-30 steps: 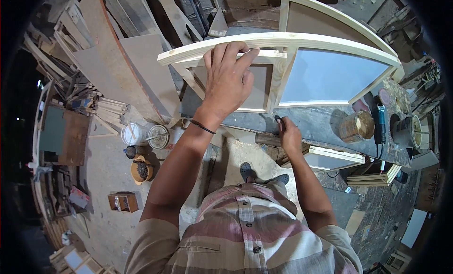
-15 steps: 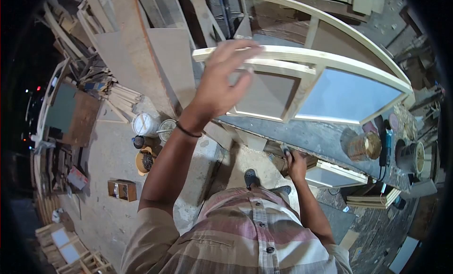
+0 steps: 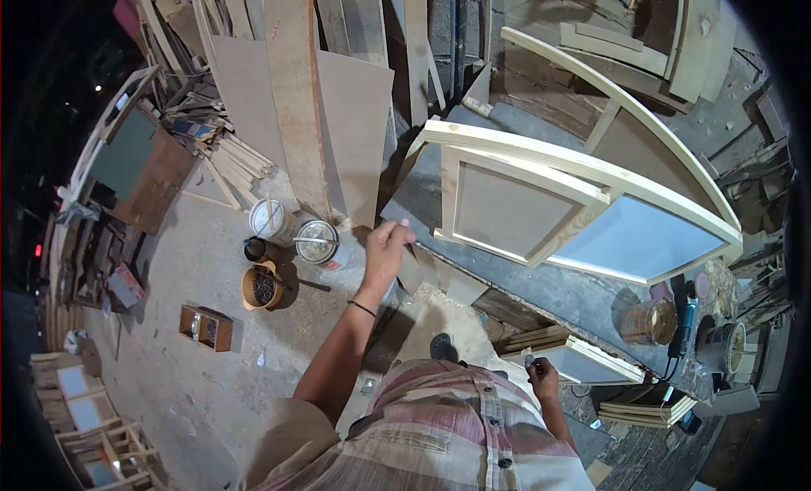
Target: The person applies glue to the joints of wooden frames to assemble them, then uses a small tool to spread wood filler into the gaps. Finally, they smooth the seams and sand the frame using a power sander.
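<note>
A pale wooden frame [image 3: 524, 157] with a curved top rail and flat panels lies on the dark workbench [image 3: 574, 292]. My left hand [image 3: 384, 253] is lowered at the bench's near left corner, fingers loosely together by the edge, apart from the frame and holding nothing I can see. My right hand [image 3: 541, 374] is down by my waist, closed around a small dark tool [image 3: 529, 358]. My striped shirt fills the bottom of the view.
On the floor to the left stand a white bucket [image 3: 270, 219], a tin [image 3: 316, 240], a yellow bowl of nails [image 3: 260, 286] and a small wooden box [image 3: 206, 326]. Boards [image 3: 296, 85] lean behind. A round tin [image 3: 647, 322] and a blue power tool [image 3: 683, 326] sit on the bench's right.
My left hand let go of the frame's top rail and dropped to the bench corner. My right hand came down off the bench to my waist. The view swung leftward.
</note>
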